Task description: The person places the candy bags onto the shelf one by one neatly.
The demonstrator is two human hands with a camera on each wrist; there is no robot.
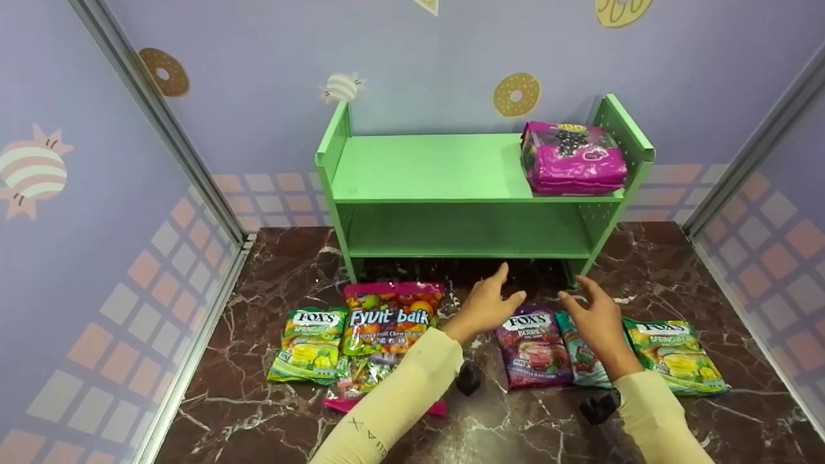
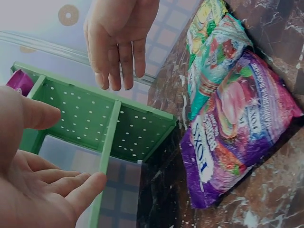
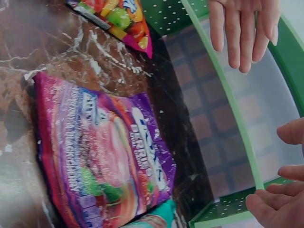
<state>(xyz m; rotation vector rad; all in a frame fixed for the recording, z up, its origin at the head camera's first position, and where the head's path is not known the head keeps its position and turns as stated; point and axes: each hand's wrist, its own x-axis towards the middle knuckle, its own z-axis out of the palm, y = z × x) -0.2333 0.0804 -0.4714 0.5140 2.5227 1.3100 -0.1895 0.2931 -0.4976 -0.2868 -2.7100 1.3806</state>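
Observation:
Both hands hover in front of the green shelf, holding nothing. My left hand (image 1: 486,304) is above the floor between the Fruit bait candy bag (image 1: 393,319) and the purple Fox's Berries bag (image 1: 533,348), its fingers extended toward the shelf. Over the teal candy bag (image 1: 583,354) is my right hand (image 1: 599,322), thumb and fingers apart; it partly hides that bag. In the left wrist view, the purple bag (image 2: 232,128) lies flat beside the teal one (image 2: 221,57). The right wrist view shows the purple bag (image 3: 104,156) below both hands, apart from them.
The two-tier green shelf (image 1: 425,167) has a magenta candy bag (image 1: 573,167) at its upper right end. Fox's Spring Tea bags lie at far left (image 1: 312,345) and far right (image 1: 673,354) on the dark marbled surface (image 1: 496,432). Purple patterned walls (image 1: 258,109) enclose the space.

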